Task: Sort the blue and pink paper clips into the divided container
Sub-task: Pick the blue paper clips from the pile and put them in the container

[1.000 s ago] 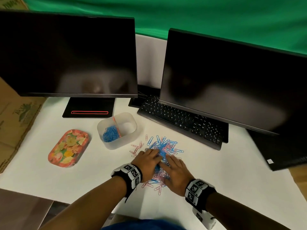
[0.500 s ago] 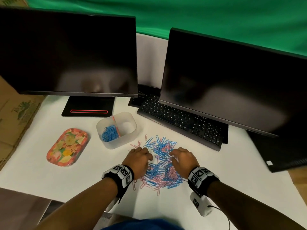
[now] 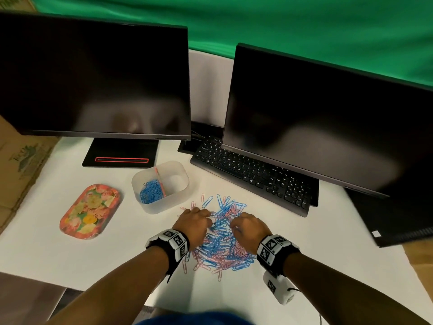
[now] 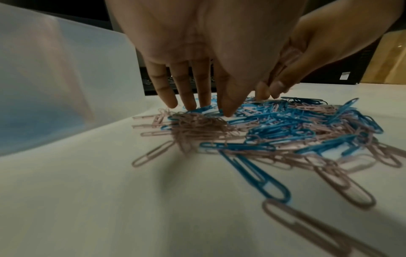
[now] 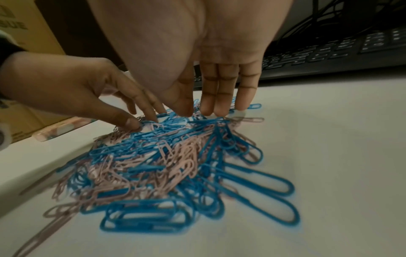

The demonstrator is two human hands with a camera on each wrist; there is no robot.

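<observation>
Two hands, the left hand [image 3: 195, 222] and right hand [image 3: 248, 226], have slid apart since a second ago, straight fingers [image 4: 189, 90] touching the blue and pink paper clips [image 3: 222, 245] heaped on the white tabletop [image 3: 328, 266] near the clear divided plastic container [image 3: 161, 186].

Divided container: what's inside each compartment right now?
Divided container: the left compartment holds blue paper clips, the right compartment looks empty. A pink divider separates them. Whatever lies under the blue heap is covered.
</observation>
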